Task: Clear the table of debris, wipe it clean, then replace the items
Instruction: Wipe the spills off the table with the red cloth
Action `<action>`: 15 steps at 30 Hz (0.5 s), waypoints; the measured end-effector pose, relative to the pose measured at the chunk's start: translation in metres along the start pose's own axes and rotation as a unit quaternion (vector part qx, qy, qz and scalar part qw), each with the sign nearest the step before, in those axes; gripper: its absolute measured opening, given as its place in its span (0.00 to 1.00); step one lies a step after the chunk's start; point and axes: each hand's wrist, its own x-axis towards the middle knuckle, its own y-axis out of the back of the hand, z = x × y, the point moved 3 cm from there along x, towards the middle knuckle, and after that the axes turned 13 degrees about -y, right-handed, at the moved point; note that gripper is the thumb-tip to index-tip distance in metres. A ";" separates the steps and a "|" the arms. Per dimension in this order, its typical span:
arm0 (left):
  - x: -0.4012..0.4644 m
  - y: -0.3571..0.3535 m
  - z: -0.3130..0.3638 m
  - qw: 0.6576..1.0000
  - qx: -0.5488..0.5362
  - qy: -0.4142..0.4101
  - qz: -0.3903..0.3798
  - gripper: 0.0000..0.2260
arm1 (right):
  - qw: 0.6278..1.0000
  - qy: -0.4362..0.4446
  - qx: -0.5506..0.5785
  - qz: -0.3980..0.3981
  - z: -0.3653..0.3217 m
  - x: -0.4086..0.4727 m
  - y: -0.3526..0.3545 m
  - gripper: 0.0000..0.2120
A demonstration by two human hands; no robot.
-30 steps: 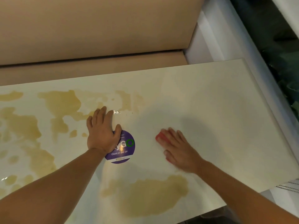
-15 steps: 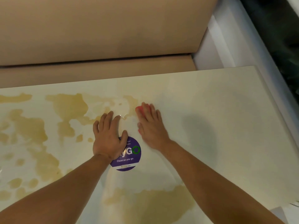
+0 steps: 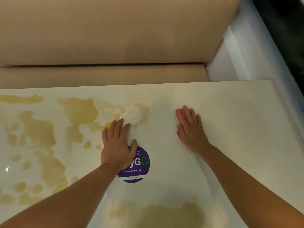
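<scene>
A cream table top (image 3: 238,129) carries brown liquid stains (image 3: 79,112) across its left half and another patch (image 3: 164,214) at the near edge. My right hand (image 3: 190,129) presses flat on a red cloth (image 3: 178,113), which shows only at my fingertips and beside my palm. My left hand (image 3: 117,145) rests flat on the table with straight fingers, its heel covering part of a round purple sticker (image 3: 136,165) that reads "Clean as you go".
A tan upholstered bench (image 3: 115,38) runs along the table's far edge. A white ledge (image 3: 238,55) stands at the far right, with a dark area beyond it.
My right hand has slid the red cloth from beside my left hand out to the right along the table's far side. My left hand has stayed on the sticker.
</scene>
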 end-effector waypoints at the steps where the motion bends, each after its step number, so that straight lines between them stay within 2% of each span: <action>1: 0.000 0.000 0.000 1.000 0.002 0.000 -0.001 0.28 | 1.000 -0.022 0.013 0.008 -0.012 0.018 0.003 0.28; 4: 0.000 0.001 0.001 1.000 0.007 0.000 -0.001 0.28 | 0.998 -0.038 0.050 0.021 -0.063 0.051 0.005 0.26; 8: 0.000 0.001 0.001 1.000 0.008 -0.002 0.002 0.28 | 0.997 0.049 0.064 0.000 -0.113 0.027 -0.008 0.28; 11: 0.000 0.001 0.000 1.000 0.006 -0.003 0.004 0.28 | 0.993 0.106 0.050 -0.017 -0.108 -0.032 -0.018 0.29; 15: 0.000 0.001 0.001 1.000 0.002 -0.001 0.007 0.27 | 0.986 0.158 0.026 -0.041 -0.065 -0.089 -0.025 0.29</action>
